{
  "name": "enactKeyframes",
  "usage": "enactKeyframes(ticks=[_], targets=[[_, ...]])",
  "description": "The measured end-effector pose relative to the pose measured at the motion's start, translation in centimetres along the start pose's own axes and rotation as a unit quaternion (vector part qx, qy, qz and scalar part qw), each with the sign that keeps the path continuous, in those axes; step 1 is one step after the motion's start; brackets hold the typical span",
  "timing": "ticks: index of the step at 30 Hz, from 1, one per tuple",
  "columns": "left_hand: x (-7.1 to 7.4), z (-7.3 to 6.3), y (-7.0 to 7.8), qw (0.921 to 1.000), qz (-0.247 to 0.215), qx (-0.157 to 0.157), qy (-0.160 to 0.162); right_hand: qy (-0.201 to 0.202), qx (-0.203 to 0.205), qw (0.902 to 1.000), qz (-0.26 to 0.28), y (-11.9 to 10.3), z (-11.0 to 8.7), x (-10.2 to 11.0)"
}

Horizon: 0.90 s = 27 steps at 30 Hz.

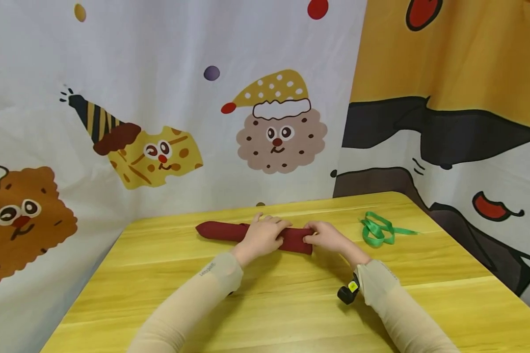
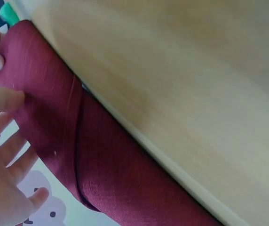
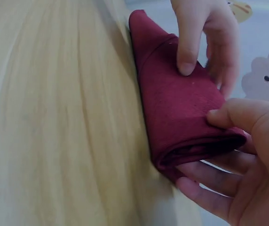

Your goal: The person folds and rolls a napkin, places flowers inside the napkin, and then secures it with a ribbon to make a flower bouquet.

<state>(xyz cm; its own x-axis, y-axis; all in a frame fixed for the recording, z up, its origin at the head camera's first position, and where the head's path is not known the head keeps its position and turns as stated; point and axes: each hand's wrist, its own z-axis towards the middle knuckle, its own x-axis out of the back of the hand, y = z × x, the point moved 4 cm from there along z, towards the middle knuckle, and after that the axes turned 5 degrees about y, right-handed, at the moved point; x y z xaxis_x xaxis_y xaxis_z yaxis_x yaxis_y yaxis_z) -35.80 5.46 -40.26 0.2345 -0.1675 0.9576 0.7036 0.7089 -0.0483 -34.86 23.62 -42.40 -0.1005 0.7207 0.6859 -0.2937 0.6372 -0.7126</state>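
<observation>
Rolled maroon cloth [image 1: 296, 241], stretched near the far edge of a wooden desk [image 1: 291, 304], long axis roughly along that edge, tapered end toward the left edge, blunt end toward the right and slightly closer in. Directly over it, just right of mid-length, the left hand [image 1: 262, 235]: thumb on the near face, fingers apart from one another and bent over the far side. At the blunt end, wound layers plain in the right-wrist view, the right hand [image 1: 328, 238], clamped on the cloth, thumb on top, fingers around the underside. Tapered end nearer to the left hand, well clear of its fingers. Right of both, toward the far right corner, a loose tangle of green ribbon [image 1: 373, 226], nearer to the right hand. Behind the desk, a cartoon-printed curtain [image 1: 168, 59].
</observation>
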Motion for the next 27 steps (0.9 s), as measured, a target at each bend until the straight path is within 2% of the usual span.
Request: enactKeyframes(ticks=[5, 8, 10, 14, 20, 22, 27], targets=[[-0.4, -0.5, 0.7, 0.9985, 0.007, -0.028, 0.046, 0.035, -0.009, 0.9993, 0.011, 1.0, 0.3, -0.1], [-0.5, -0.8, 1.3, 0.9981, 0.006, -0.045, 0.042, 0.055, -0.014, 0.9984, 0.011, 1.6, 0.4, 0.0], [-0.7, -0.9, 1.7, 0.9983, 0.006, -0.053, 0.023, 0.069, -0.020, 0.9974, 0.001, 2.0, 0.5, 0.0], [-1.3, -1.1, 2.5, 0.9974, 0.009, -0.059, -0.040, 0.093, -0.038, 0.9946, -0.024, 2.8, 0.7, 0.1], [-2.3, -1.5, 3.2, 0.9879, -0.004, -0.048, -0.148, 0.105, -0.054, 0.9920, -0.045, 3.9, 0.8, 0.0], [-2.5, -1.5, 3.3, 0.9852, -0.015, -0.041, -0.166, 0.102, -0.050, 0.9922, -0.050, 4.2, 0.9, 0.0], [-2.8, -1.1, 3.3, 0.9823, -0.046, -0.028, -0.179, 0.097, -0.037, 0.9927, -0.060, 4.5, 1.1, 0.0]])
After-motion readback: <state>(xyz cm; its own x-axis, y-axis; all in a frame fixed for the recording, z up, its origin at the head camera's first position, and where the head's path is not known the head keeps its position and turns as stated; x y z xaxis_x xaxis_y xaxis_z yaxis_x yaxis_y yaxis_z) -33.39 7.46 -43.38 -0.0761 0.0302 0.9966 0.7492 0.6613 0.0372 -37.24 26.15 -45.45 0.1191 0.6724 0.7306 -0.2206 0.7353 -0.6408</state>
